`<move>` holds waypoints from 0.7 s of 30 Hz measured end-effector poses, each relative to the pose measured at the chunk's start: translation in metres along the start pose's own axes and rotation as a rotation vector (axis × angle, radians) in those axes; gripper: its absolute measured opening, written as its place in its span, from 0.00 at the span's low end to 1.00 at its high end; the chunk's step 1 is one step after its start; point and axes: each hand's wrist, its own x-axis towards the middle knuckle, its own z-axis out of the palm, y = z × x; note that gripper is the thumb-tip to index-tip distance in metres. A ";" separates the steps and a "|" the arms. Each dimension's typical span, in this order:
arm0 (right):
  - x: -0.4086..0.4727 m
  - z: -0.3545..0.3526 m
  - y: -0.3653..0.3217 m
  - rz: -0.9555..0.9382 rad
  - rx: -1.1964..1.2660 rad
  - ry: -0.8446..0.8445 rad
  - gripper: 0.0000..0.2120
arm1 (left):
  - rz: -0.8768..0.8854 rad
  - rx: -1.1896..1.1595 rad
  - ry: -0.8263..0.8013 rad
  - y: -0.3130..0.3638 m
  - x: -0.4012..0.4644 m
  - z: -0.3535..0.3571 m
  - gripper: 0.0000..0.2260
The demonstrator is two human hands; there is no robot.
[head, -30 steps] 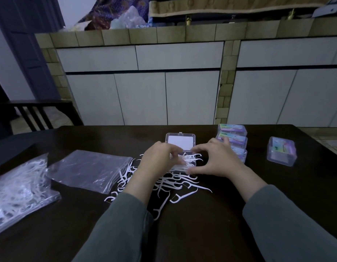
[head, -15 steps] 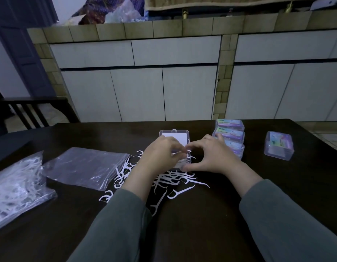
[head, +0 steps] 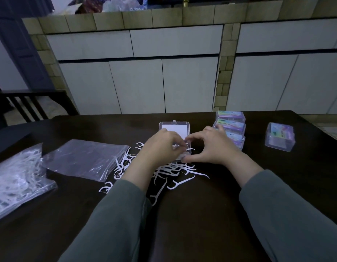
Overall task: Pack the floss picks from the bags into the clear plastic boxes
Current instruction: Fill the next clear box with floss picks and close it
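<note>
Pinched in the left hand (head: 162, 148) are floss picks (head: 180, 147), lowered into the open box (head: 188, 149) steadied by the right hand (head: 211, 146). Filling is underway; loose picks (head: 175, 172) must be gathered next.

bags (head: 84, 159) left, boxes (head: 231, 127) right of picks (head: 175, 173)

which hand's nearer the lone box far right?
Right. The right hand sits between the open box and that lone box; the left hand is farther away, left of the right hand.
</note>
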 end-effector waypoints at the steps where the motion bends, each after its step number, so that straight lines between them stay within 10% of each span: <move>1: 0.000 0.000 0.000 0.000 0.002 -0.004 0.31 | 0.025 0.001 0.012 0.000 -0.002 -0.002 0.06; 8: 0.000 -0.001 -0.001 0.020 0.013 -0.013 0.31 | -0.021 -0.086 0.212 -0.005 -0.006 -0.013 0.06; 21: 0.000 0.001 0.000 0.008 0.018 0.008 0.31 | -0.090 -0.033 0.076 0.006 -0.005 -0.004 0.04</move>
